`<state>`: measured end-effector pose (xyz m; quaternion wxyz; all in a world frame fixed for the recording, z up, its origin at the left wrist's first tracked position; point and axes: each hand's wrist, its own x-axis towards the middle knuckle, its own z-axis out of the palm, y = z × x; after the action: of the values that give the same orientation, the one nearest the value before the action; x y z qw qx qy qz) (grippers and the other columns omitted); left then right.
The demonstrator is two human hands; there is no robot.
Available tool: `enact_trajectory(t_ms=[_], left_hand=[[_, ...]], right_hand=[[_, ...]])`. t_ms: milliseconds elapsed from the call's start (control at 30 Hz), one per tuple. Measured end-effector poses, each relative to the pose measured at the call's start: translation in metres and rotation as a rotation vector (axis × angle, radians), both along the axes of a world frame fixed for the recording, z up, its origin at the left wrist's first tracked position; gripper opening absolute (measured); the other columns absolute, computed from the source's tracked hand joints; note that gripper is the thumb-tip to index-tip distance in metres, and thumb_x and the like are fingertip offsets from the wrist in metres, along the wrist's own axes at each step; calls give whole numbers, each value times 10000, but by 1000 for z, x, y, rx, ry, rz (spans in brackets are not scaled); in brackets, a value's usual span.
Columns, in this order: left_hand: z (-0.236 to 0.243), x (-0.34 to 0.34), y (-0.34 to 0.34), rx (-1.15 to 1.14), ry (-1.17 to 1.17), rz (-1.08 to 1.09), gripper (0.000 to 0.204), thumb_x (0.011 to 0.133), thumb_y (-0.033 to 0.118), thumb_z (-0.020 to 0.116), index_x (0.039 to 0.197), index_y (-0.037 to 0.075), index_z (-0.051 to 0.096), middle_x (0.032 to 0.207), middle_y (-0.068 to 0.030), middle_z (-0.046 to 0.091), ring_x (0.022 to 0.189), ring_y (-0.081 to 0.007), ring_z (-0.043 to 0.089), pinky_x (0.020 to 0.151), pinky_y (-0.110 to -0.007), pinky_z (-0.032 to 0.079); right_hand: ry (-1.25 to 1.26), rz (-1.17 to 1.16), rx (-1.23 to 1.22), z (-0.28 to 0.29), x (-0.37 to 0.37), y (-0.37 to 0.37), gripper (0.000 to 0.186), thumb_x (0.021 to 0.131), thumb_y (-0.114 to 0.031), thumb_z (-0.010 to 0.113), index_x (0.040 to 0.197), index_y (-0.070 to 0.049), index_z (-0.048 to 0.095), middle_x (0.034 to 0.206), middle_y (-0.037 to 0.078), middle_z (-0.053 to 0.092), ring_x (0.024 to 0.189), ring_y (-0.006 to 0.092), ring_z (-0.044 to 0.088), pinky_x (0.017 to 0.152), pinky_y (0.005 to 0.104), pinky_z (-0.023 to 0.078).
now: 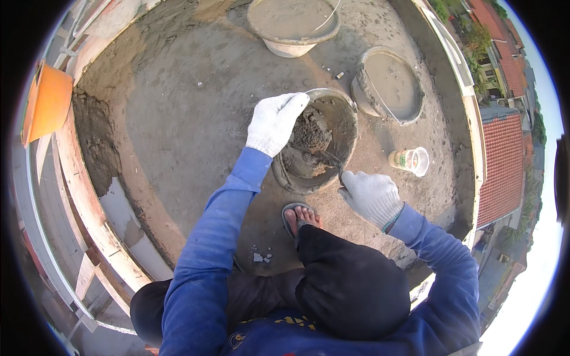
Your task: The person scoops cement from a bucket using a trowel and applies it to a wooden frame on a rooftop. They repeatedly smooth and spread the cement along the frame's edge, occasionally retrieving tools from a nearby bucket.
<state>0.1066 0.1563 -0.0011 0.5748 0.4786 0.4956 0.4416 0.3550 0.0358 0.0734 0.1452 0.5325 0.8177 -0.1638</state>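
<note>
My left hand (274, 121), in a white knitted glove, is closed on the upper left rim of a dirty bucket (346, 133) holding lumpy grey mortar (312, 130). My right hand (371, 199), also gloved, is closed around the handle of a trowel (332, 161) at the bucket's lower right, its blade partly hidden in the mortar. A plastic cup (408, 160) lies or stands on the concrete to the right. My sandalled foot (303, 216) is just below the bucket.
Two buckets of grey liquid (291, 18) (392, 83) stand at the back and right. An orange container (47, 104) sits on the left edge by wooden boards (83, 178). A low rough wall (95, 136) borders the raised work area; rooftops (502, 166) lie beyond the right edge.
</note>
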Motion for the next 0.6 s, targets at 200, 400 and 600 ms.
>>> enact_trajectory(t_ms=[200,400,600], left_hand=[[4,13,2,67,39,-61,338,1082,232,695,1254,-44,787,1118,-80,824,1009,-123,715,932,-312,565],[2,-1,-6,63,57,-49,335,1066,267,708,1232,-8,804,1120,-149,829,1022,-217,751,997,-357,559],[1,24,-11,217,136,-65,316,1073,187,683,1244,-57,789,1058,-71,811,1001,-98,682,984,-313,542]], right_hand=[[-104,-124,188,-18,30,37,274,1022,-320,700,1022,-53,640,832,176,739,740,368,774,615,493,603],[2,-22,2,-3,17,-4,268,1026,-306,702,1070,-50,634,831,163,725,753,370,777,635,501,609],[284,-468,-278,-65,41,11,381,1107,-366,594,1080,11,642,867,218,733,740,417,749,661,480,585]])
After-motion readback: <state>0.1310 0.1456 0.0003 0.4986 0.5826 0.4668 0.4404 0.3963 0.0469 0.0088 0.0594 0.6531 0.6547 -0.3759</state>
